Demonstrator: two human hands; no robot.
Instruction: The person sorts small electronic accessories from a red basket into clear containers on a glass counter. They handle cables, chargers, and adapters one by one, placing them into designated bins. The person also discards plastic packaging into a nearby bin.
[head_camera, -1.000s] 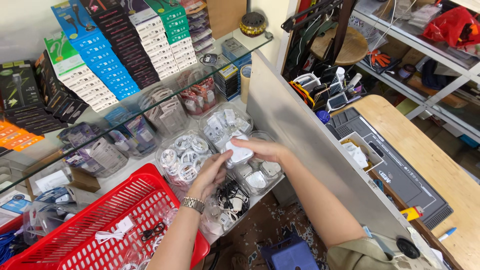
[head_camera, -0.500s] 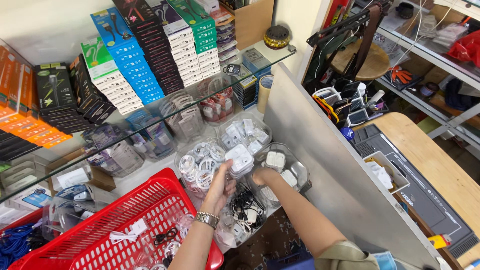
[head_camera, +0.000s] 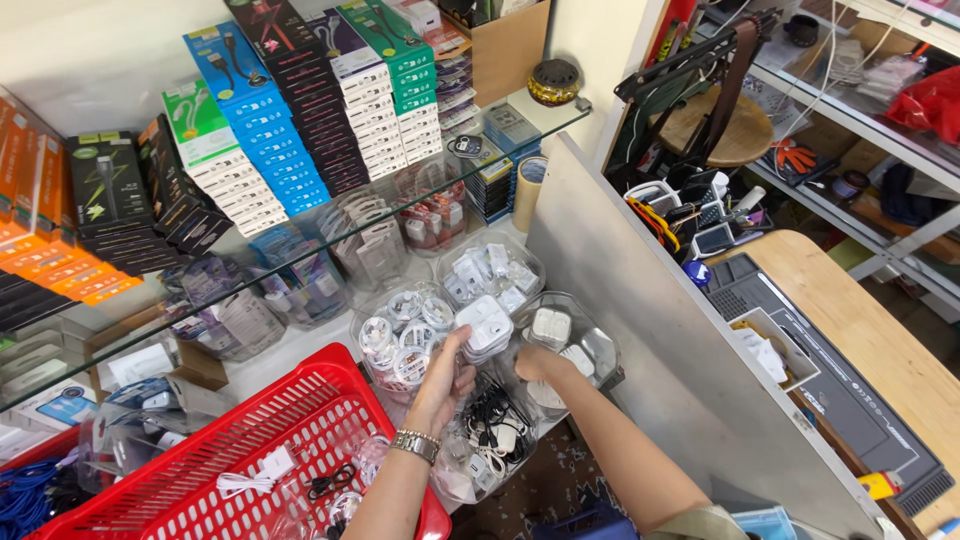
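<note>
While left hand (head_camera: 440, 375) pinches white chargers (head_camera: 483, 325) mid-frame, right hand (head_camera: 530, 362) digs in tub (head_camera: 600, 350), grip hidden; sorting step, next needs clean grasp.

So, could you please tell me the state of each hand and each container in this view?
left hand: raised, gripping a stack of white chargers
right hand: reaching into a clear tub of white adapters, fingers hidden
clear tub of coiled white cables: open, full
red basket: open, holds a few cables
tape roll: upright
glass shelf: loaded with stacked boxes
</note>
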